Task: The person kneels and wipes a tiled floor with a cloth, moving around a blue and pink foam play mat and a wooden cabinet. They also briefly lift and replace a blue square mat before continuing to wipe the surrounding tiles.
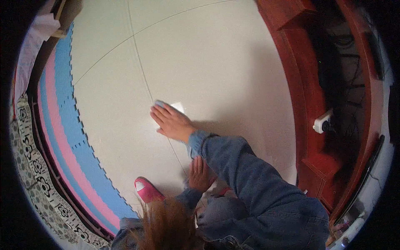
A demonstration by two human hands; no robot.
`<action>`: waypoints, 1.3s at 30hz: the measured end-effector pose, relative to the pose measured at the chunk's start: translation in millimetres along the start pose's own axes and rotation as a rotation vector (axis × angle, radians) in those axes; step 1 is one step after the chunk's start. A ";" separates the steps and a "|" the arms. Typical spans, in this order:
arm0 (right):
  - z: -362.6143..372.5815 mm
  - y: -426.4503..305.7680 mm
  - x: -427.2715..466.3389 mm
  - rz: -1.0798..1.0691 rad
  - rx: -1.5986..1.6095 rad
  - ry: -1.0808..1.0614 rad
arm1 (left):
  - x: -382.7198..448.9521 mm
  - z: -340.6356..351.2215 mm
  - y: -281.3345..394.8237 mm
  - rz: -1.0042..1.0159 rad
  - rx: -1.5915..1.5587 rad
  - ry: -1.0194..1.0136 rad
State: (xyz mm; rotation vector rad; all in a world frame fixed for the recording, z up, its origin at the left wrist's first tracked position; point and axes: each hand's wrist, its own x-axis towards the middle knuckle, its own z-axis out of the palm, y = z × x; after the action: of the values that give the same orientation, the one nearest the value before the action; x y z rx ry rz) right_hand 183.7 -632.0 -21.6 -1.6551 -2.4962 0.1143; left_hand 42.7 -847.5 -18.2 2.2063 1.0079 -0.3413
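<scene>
My right hand (170,120) lies palm down over the pale tiled floor (212,75), its fingers pressed close together. A grey-blue edge, apparently of a folded cloth (160,102), shows beneath its fingertips; the palm hides the rest. Just beyond the knuckles is a small bright white patch (178,107); whether it is a reflection or a flat object, I cannot tell. Nearer my body, my left hand (199,175) is below the right forearm, its fingers extended and slightly apart with nothing visible in them. What its palm rests on is hidden.
A pink slipper (148,190) is on my foot at the lower middle. Blue and pink foam mats (84,159) line the left side, beside patterned fabric (43,184). At the right stands reddish wooden furniture (286,59) with a white power socket (322,123) and dark cables.
</scene>
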 end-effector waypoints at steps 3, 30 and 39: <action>11.1 22.5 61.1 -0.020 0.020 0.033 | 52.6 -35.9 -0.3 -0.147 -0.103 -0.177; -20.6 256.9 -202.5 1.123 0.024 0.162 | 184.9 -104.2 64.1 0.618 0.311 -0.276; -21.5 94.4 -385.5 1.307 0.043 0.117 | 134.1 -61.3 78.7 0.985 0.380 -0.483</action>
State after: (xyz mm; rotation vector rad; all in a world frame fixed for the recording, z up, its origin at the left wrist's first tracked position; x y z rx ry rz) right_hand 420.6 -950.4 -43.8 -2.7995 -0.9475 0.1807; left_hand 188.1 -767.0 -0.9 2.4644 -0.4596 -0.5755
